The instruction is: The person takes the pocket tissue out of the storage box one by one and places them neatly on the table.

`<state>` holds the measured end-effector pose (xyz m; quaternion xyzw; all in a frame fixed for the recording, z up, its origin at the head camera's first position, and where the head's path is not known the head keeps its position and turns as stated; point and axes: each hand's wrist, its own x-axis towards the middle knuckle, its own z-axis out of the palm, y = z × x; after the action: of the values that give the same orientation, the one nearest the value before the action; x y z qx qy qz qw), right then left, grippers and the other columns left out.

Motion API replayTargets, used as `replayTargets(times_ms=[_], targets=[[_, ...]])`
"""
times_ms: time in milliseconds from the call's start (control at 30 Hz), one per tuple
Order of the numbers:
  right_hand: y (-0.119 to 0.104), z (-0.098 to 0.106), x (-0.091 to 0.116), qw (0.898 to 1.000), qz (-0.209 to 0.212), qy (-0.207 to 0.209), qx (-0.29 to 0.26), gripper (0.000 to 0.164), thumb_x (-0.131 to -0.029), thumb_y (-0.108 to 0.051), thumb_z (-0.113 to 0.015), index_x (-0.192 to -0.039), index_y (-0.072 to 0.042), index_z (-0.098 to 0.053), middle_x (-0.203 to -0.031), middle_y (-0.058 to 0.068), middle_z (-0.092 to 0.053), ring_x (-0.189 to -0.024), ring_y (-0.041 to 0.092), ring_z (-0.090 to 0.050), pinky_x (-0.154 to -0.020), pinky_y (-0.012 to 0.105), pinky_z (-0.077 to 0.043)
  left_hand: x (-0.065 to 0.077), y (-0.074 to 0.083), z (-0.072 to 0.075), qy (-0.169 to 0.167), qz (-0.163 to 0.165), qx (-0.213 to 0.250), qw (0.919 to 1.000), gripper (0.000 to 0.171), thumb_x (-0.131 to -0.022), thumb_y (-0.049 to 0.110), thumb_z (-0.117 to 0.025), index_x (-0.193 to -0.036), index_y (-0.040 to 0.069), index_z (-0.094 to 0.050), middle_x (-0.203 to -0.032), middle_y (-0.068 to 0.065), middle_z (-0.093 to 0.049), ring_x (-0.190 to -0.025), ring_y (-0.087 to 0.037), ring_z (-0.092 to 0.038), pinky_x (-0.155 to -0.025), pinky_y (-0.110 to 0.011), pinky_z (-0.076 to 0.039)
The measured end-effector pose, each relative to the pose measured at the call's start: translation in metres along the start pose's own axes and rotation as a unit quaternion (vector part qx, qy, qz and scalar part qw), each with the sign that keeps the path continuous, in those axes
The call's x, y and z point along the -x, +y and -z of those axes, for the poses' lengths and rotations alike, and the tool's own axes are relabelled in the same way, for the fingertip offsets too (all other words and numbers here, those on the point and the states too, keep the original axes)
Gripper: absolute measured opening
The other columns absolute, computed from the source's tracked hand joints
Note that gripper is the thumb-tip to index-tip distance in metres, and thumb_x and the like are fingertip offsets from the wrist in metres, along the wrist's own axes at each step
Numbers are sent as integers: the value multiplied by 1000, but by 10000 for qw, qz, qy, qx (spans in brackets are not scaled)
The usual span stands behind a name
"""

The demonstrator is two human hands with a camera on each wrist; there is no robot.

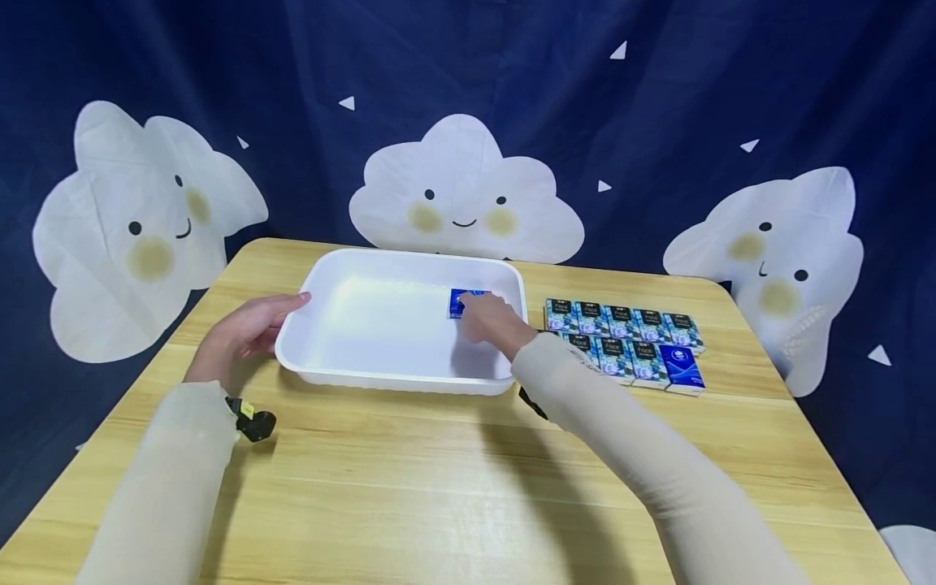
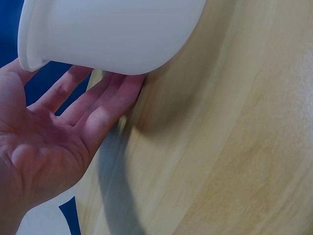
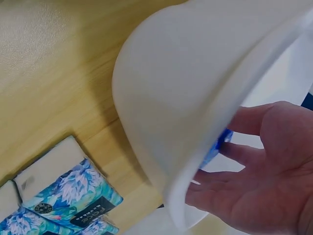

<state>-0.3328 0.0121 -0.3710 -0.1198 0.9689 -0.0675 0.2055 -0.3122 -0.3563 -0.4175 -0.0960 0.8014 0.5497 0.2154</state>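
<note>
A white plastic tray (image 1: 387, 333) stands on the table. My left hand (image 1: 252, 325) is at its left side, thumb on the rim and fingers against the outer wall. In the left wrist view, those fingers (image 2: 115, 103) reach under the curved wall. Inside the tray, near its right end, my right hand (image 1: 493, 318) holds a blue tissue pack (image 1: 457, 304) by its right part. The right wrist view shows the blue pack partly hidden behind the tray rim and the fingers.
To the tray's right lie two rows of flower-patterned tissue packs (image 1: 621, 323), with a plain blue pack (image 1: 682, 367) at the near right end. The wooden table (image 1: 380, 487) reaches back to a dark blue curtain (image 1: 468, 57) with white clouds.
</note>
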Motion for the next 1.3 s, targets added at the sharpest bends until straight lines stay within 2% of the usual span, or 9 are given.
replayTargets(times_ms=[133, 467, 600, 700, 767, 833, 900, 967, 1300], targets=[[-3, 4, 5, 9989, 113, -202, 408, 59, -97, -4, -47, -155, -7, -37, -142, 16, -54, -108, 25, -56, -88, 34, -49, 1, -1, 2, 37, 44, -39, 10000, 87, -100, 60, -51, -161, 5, -21, -93, 14, -74, -86, -6, -73, -76, -26, -58], [-6, 11, 22, 9914, 75, -891, 956, 55, -101, -14, -43, -156, -9, -38, -145, 16, -53, -115, 24, -54, -102, 38, -47, 1, -2, 3, 64, 36, -116, 9999, 92, -97, 65, -53, -161, 7, -22, -97, 14, -74, -89, -5, -72, -78, -26, -58], [-7, 11, 23, 9943, 227, -559, 877, 24, -97, -15, -49, -113, -4, -64, -103, 11, -64, -85, 18, -55, -76, 30, -48, 3, -2, 3, 112, 43, -137, 9998, 94, -95, 67, -54, -161, 7, -23, -96, 15, -74, -89, -5, -72, -77, -25, -57], [-7, 7, 20, 9976, 493, 14, 477, 8, -91, -11, -54, -85, -8, -58, -80, 6, -56, -70, 17, -51, -63, 29, -43, 4, -1, 4, 135, 44, -193, 9997, 96, -94, 69, -54, -161, 8, -24, -97, 15, -74, -89, -5, -72, -77, -25, -57], [-6, 3, 18, 9975, 582, 351, 172, 9, -88, -10, -57, -95, -5, -60, -86, 8, -59, -77, 20, -56, -68, 31, -47, 3, -1, 4, 137, 52, -172, 9997, 96, -93, 70, -55, -161, 8, -24, -97, 15, -74, -89, -5, -72, -77, -25, -56], [-4, -1, 17, 9969, 602, 493, 73, 33, -88, -12, -58, -121, -4, -59, -105, 14, -63, -94, 26, -60, -83, 37, -51, 3, 0, 3, 57, -15, -101, 9999, 94, -95, 67, -55, -160, 7, -25, -96, 14, -74, -89, -6, -73, -78, -26, -58], [-2, -4, 16, 9978, 491, 444, -48, 59, -90, -15, -59, -147, -8, -46, -127, 20, -59, -112, 34, -57, -98, 45, -49, 2, -1, 3, -9, -85, -32, 10000, 91, -97, 65, -54, -160, 5, -25, -95, 13, -75, -88, -6, -73, -78, -28, -59], [0, -6, 15, 9988, 394, 300, -52, 69, -93, -16, -57, -158, -15, -33, -140, 22, -53, -123, 37, -53, -107, 50, -45, 0, -2, 2, -77, -154, 30, 9998, 88, -99, 62, -53, -159, 3, -26, -93, 12, -75, -87, -7, -74, -78, -29, -60], [0, -3, 14, 9984, 485, 90, 289, 42, -96, -14, -57, -137, -6, -51, -108, 12, -63, -92, 23, -61, -79, 34, -51, -2, -2, 0, -81, -139, 72, 9998, 87, -99, 61, -53, -159, 3, -26, -93, 12, -75, -86, -7, -74, -76, -29, -60]])
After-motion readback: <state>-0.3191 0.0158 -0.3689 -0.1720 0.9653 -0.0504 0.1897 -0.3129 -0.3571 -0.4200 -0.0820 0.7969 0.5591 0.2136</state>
